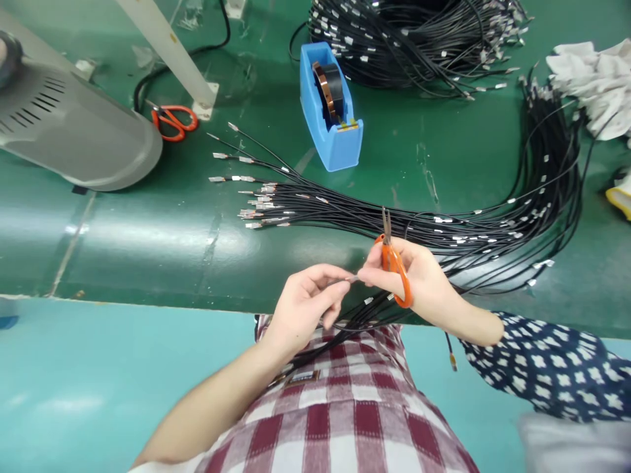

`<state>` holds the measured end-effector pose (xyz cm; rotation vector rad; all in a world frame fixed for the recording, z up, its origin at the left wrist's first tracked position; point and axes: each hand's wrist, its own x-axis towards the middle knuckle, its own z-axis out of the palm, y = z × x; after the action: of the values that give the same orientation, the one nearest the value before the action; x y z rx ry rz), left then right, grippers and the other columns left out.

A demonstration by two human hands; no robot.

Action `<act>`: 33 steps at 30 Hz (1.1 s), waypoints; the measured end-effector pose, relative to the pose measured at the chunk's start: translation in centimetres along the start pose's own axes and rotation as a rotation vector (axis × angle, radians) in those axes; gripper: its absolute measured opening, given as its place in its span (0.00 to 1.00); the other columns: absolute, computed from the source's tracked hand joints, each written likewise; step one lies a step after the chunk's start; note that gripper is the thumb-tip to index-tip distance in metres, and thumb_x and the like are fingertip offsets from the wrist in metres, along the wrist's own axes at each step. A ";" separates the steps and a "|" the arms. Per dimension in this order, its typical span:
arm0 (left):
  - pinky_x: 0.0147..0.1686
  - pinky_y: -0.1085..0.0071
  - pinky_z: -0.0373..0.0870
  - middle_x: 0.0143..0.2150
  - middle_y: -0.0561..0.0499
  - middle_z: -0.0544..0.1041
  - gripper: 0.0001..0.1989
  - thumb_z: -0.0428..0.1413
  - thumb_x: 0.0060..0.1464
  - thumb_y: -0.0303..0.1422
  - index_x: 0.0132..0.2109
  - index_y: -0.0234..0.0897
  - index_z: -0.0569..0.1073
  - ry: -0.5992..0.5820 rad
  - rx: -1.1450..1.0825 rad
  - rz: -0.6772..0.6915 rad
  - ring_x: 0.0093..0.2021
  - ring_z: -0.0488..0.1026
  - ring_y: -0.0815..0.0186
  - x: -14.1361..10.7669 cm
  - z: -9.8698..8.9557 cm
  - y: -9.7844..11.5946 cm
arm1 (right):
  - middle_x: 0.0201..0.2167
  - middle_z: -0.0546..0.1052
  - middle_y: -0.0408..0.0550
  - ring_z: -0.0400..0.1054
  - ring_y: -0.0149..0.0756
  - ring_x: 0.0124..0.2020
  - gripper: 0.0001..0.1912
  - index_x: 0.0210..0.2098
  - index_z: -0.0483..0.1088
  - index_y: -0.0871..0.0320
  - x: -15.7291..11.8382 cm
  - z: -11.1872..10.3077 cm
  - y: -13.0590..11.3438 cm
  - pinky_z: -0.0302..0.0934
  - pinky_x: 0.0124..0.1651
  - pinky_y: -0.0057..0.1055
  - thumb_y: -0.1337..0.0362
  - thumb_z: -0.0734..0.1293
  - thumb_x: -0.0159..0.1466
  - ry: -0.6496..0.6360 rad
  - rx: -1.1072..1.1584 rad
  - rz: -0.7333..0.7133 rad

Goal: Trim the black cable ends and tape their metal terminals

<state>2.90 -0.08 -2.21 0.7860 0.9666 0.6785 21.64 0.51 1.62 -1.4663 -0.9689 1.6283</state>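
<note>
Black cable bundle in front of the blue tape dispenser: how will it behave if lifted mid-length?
The cable bundle will probably sag, being long, thin-stranded and loosely curved. It may splay, since part of it fans out toward the picture's left. Its crowded pale tips might snag.

Maroon-and-white checked garment, small brown label, navy right sleeve with white motifs

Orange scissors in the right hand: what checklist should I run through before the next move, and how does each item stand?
1. Right hand has the orange scissors: ok.
2. Blades point away from the left hand: ok.
3. Blades clear of the black cables: cannot tell; they overlap in view.
4. Cable ends lined up: not ok; several stick out leftward.
5. Tape dispenser loaded: ok.
</note>
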 end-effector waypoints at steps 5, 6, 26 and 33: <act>0.22 0.77 0.50 0.24 0.54 0.72 0.09 0.67 0.50 0.36 0.35 0.34 0.82 0.162 0.214 0.122 0.22 0.55 0.75 0.2 -0.4 -0.2 | 0.24 0.73 0.38 0.68 0.29 0.28 0.17 0.32 0.69 0.58 -0.1 0.6 1.1 0.60 0.36 0.28 0.59 0.78 0.52 -0.013 0.121 0.156; 0.22 0.76 0.49 0.23 0.53 0.71 0.09 0.67 0.50 0.36 0.35 0.34 0.82 0.167 0.229 0.124 0.22 0.54 0.75 0.2 -0.4 -0.2 | 0.24 0.73 0.38 0.68 0.29 0.28 0.17 0.33 0.69 0.57 0.0 0.6 1.2 0.60 0.36 0.28 0.57 0.78 0.52 -0.019 0.117 0.163; 0.19 0.77 0.42 0.16 0.58 0.62 0.09 0.65 0.46 0.34 0.32 0.31 0.81 0.085 0.340 0.064 0.18 0.47 0.77 -0.5 0.3 1.8 | 0.19 0.76 0.40 0.62 0.30 0.19 0.16 0.23 0.68 0.56 -1.6 -3.9 -4.1 0.45 0.34 0.34 0.58 0.66 0.66 -0.335 -1.650 -0.569; 0.17 0.78 0.46 0.17 0.55 0.69 0.07 0.65 0.46 0.33 0.31 0.32 0.81 0.086 0.312 0.090 0.17 0.51 0.78 -0.6 0.4 1.9 | 0.17 0.74 0.43 0.56 0.30 0.16 0.17 0.21 0.66 0.56 -1.4 -3.7 -5.0 0.43 0.33 0.36 0.61 0.65 0.66 -0.414 -1.685 -0.541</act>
<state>2.75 0.31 -0.22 1.0869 1.1368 0.6510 25.62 1.72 6.43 -1.4042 -3.0274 0.4423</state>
